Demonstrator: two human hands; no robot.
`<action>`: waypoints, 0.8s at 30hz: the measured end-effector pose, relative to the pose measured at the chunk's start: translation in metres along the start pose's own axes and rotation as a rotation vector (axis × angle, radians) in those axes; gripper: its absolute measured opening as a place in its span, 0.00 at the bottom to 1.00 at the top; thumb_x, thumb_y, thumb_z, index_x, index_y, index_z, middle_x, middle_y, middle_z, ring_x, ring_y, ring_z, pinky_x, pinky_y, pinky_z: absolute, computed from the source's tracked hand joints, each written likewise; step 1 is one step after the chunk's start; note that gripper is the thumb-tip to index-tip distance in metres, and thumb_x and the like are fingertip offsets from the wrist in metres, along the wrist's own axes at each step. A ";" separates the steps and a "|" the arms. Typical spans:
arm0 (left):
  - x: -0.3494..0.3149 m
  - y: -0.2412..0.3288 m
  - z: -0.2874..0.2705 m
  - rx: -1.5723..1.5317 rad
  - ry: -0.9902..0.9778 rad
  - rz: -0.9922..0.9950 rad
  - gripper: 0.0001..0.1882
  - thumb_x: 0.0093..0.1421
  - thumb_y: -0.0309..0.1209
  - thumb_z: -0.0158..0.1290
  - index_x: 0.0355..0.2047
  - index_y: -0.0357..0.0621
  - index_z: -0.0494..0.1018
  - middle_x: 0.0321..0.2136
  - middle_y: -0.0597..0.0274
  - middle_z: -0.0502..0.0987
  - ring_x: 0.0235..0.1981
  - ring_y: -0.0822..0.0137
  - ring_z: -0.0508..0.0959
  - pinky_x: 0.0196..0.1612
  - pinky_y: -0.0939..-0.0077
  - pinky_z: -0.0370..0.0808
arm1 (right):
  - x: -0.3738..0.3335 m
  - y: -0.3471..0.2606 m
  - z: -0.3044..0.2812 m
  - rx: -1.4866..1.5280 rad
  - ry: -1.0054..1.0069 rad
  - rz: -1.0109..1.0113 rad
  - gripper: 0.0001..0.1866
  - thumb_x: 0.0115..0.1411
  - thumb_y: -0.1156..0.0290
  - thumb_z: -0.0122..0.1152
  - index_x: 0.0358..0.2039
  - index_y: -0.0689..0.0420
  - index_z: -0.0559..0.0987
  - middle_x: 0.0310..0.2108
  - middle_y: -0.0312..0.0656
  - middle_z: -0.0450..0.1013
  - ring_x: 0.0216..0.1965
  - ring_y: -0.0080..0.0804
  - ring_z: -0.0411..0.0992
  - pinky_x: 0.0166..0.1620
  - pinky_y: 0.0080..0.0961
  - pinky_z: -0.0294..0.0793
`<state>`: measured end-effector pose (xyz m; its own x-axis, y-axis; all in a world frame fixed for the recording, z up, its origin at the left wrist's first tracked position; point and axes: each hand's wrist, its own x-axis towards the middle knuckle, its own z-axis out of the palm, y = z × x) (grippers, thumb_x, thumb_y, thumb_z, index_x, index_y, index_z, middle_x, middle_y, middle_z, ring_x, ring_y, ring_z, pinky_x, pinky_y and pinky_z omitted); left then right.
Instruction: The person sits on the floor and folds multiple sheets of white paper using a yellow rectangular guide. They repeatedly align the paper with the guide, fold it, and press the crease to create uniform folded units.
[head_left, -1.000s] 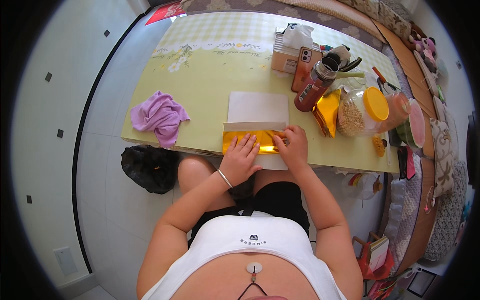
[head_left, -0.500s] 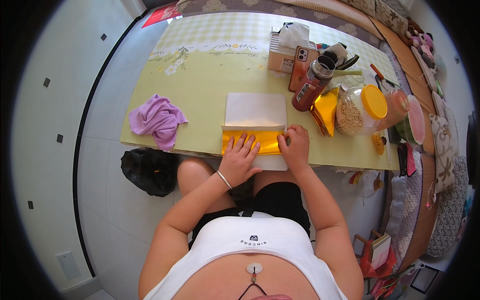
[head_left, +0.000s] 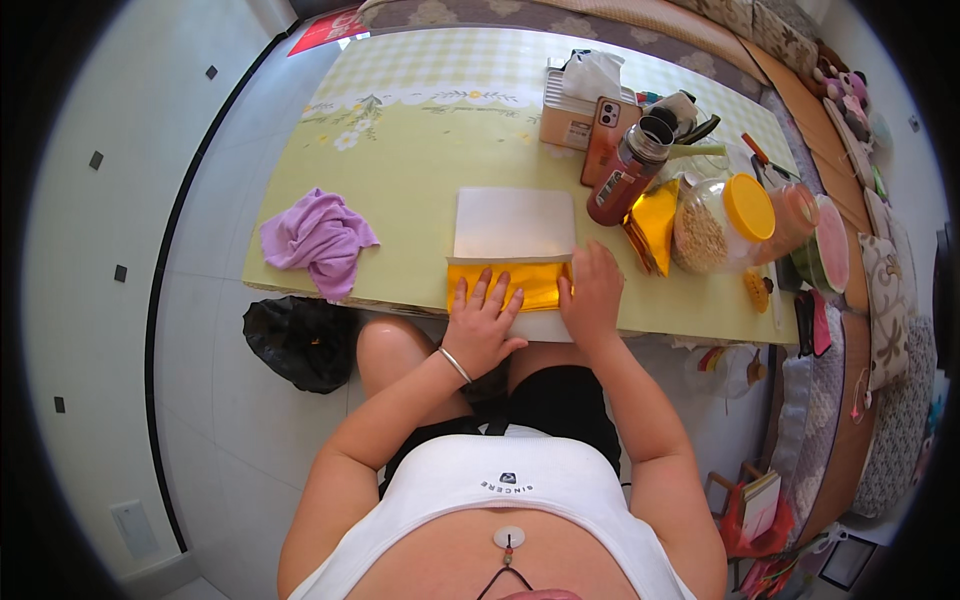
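A strip of shiny gold foil paper (head_left: 545,287) lies near the table's front edge, on a white sheet (head_left: 515,222) that shows beyond it and also sticks out on the near side. My left hand (head_left: 483,318) rests flat on the foil, fingers spread, with a silver bangle at the wrist. At the foil's right end is my right hand (head_left: 592,298). Its fingers point away from me, stretched out, with the thumb apart along the foil's edge. Whether the right fingertips press on the paper or the table is hard to make out.
A purple cloth (head_left: 318,243) lies at the left. On the right stand a tissue box (head_left: 566,118), a phone (head_left: 606,140), a red thermos (head_left: 625,178), folded gold foil (head_left: 655,225) and a yellow-lidded jar (head_left: 702,235). A black bag (head_left: 298,342) sits below the table's left side.
My right hand has gone from fingers curled at the foil's right edge to fingers stretched out, reaching slightly farther. My left hand stays spread on the foil.
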<state>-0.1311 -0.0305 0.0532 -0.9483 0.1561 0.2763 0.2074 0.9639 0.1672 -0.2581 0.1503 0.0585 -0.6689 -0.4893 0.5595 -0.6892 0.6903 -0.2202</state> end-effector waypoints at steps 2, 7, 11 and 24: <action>-0.001 0.001 0.000 0.010 -0.053 -0.015 0.44 0.57 0.60 0.56 0.67 0.46 0.64 0.70 0.45 0.58 0.72 0.40 0.54 0.67 0.31 0.50 | -0.003 -0.018 -0.006 -0.013 -0.096 -0.196 0.33 0.60 0.55 0.63 0.60 0.60 0.70 0.64 0.52 0.65 0.67 0.50 0.60 0.69 0.45 0.55; -0.011 -0.008 -0.001 -0.035 -0.161 -0.006 0.52 0.55 0.64 0.55 0.71 0.43 0.57 0.74 0.47 0.48 0.76 0.46 0.44 0.72 0.38 0.40 | -0.024 -0.032 -0.013 0.208 -0.530 -0.249 0.44 0.62 0.47 0.58 0.71 0.60 0.60 0.74 0.50 0.52 0.75 0.45 0.49 0.74 0.43 0.44; -0.030 -0.031 -0.018 -0.024 -0.195 -0.144 0.50 0.59 0.59 0.55 0.71 0.38 0.55 0.74 0.46 0.48 0.75 0.49 0.47 0.73 0.39 0.37 | -0.031 0.009 -0.019 0.103 -0.550 -0.185 0.42 0.64 0.49 0.56 0.71 0.59 0.58 0.74 0.47 0.51 0.75 0.41 0.48 0.74 0.41 0.46; 0.007 -0.058 -0.027 0.279 0.205 0.153 0.14 0.59 0.28 0.50 0.41 0.36 0.80 0.36 0.55 0.79 0.49 0.51 0.76 0.67 0.38 0.58 | -0.007 0.001 -0.018 -0.152 -0.316 -0.400 0.21 0.55 0.70 0.56 0.49 0.66 0.78 0.52 0.55 0.75 0.57 0.49 0.71 0.68 0.49 0.59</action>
<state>-0.1432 -0.0916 0.0708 -0.8377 0.2835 0.4668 0.2425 0.9589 -0.1472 -0.2492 0.1637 0.0689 -0.4298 -0.8505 0.3033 -0.8751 0.4751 0.0922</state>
